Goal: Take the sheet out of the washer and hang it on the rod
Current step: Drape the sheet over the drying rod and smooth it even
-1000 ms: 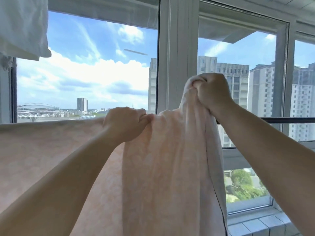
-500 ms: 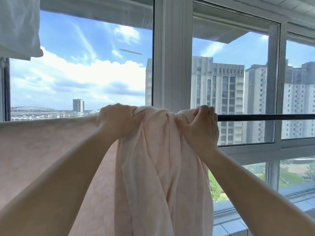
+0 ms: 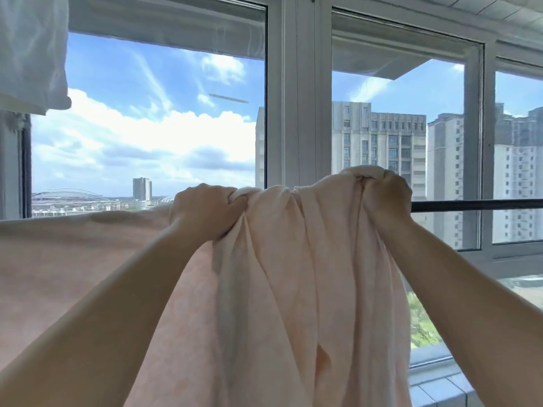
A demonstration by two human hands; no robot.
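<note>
Sheet bunched on the rod, right end pulled along

Sheet [image 3: 293, 289] hangs in thick folds between two fists at the level of the rod [image 3: 476, 204], with its left part already spread flat and draped along the line. A second ago the right hand [image 3: 388, 201] held its bunch well above the bar; half a second ago it had dropped to bar height, and now it sits a little further right, so more of the cloth appears to rest over the bar. The left hand [image 3: 205, 210] has kept its place, fingers curled tight into a wad of fabric. The right hand likewise grips a gathered knot of cloth at its top edge. That suggests the hanging is mostly done and what remains is spreading the bunched middle toward the bare stretch of bar on the right.

The cloth is pale peach, thin and soft, with a faint printed pattern, falling in long vertical pleats. The bar is dark, slim and straight. A white fabric [image 3: 32, 51] hangs at upper left, before the window frame [image 3: 296, 98].
</note>
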